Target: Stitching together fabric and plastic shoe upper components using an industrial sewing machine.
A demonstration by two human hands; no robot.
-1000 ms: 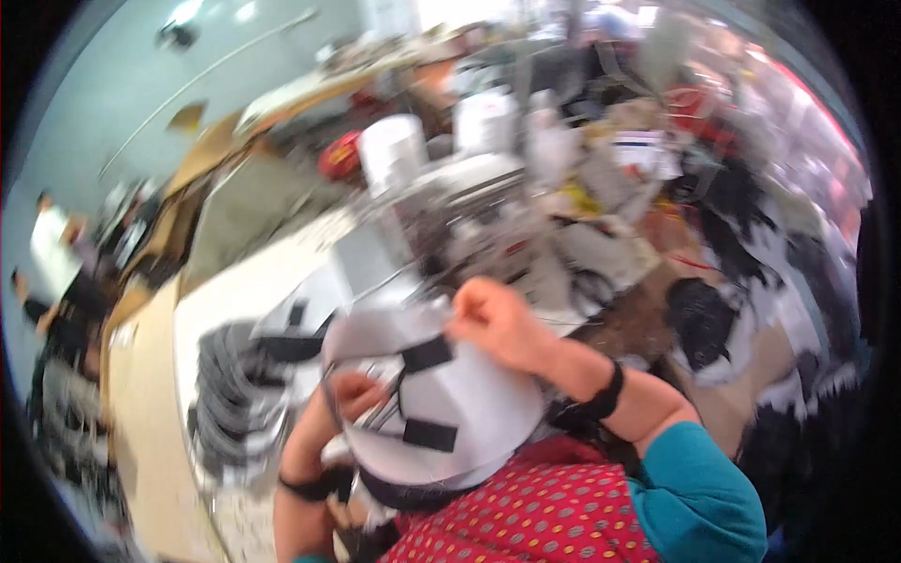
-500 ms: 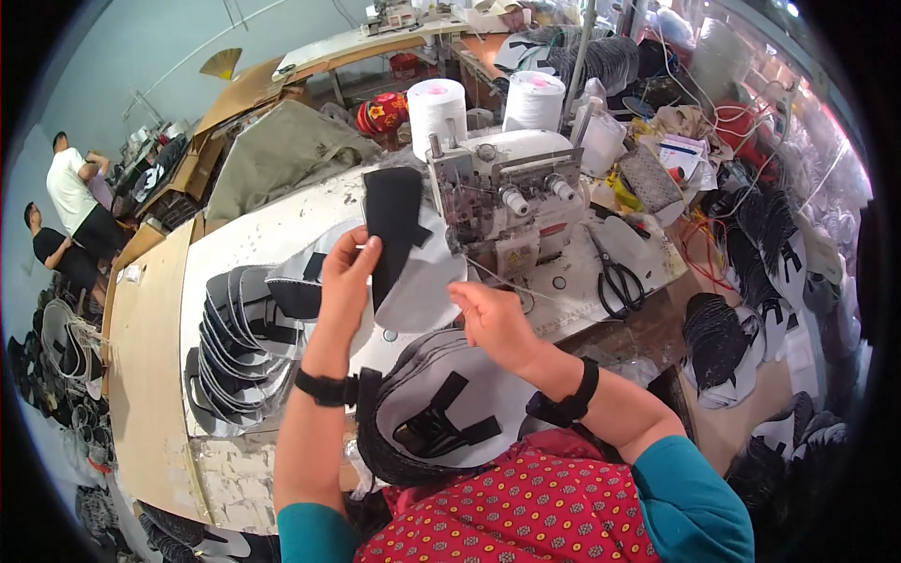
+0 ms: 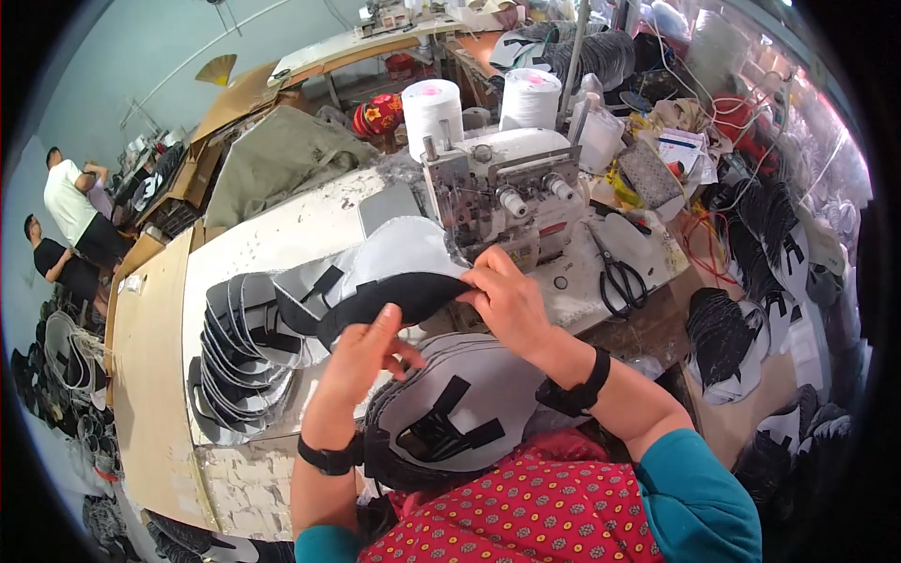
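A curved fabric piece (image 3: 399,249), pale grey with a black band along its near edge, lies tilted in front of the sewing machine (image 3: 507,188). My right hand (image 3: 507,300) pinches the right end of the band. At the band's near edge is my left hand (image 3: 361,366), its thumb up against the black cloth and its fingers apart below. Just under my hands, a stack of similar grey pieces with black straps (image 3: 460,403) rests near my lap. To the left, a fanned row of grey and black pieces (image 3: 244,357) covers part of the white table (image 3: 263,220).
Black scissors (image 3: 619,277) lie right of the machine. Two white thread cones (image 3: 434,117) (image 3: 531,98) stand behind it. More piled pieces (image 3: 723,342) sit at the right. A wooden board (image 3: 150,375) borders the table's left side, and two people stand at the far left.
The piece has turned from upright to lying sideways, its black band now toward me. My left hand has come down and loosened; my right hand has taken its right end.
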